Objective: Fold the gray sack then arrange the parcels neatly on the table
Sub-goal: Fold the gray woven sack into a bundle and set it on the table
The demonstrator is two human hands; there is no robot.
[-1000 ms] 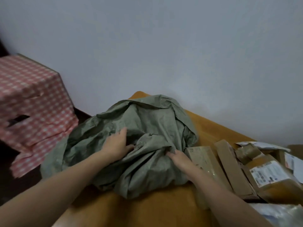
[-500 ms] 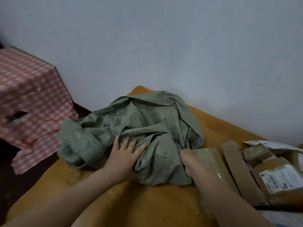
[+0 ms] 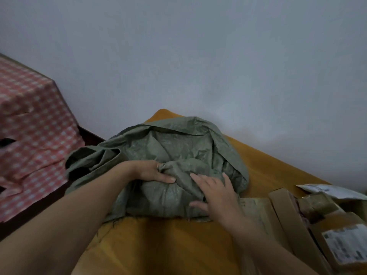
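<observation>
The gray sack (image 3: 178,147) lies crumpled in a rounded heap at the far left end of the orange table (image 3: 178,245). My left hand (image 3: 151,172) grips a bunched fold near the heap's middle, its fingers tucked into the cloth and the thumb lying along it. My right hand (image 3: 216,193) rests flat on the sack's near right side with its fingers spread. Several brown parcels sit to the right: a flat one (image 3: 256,213) beside my right wrist, a long box (image 3: 286,217), and a labelled box (image 3: 341,247).
A white mailer (image 3: 327,190) lies behind the boxes at the right edge. A block covered in red checked cloth (image 3: 29,135) stands left of the table, across a dark gap. A plain wall runs close behind the table.
The sack has been drawn into a tighter heap. My left hand went from pressing flat to gripping a fold. My right hand moved from the sack's right edge onto its top.
</observation>
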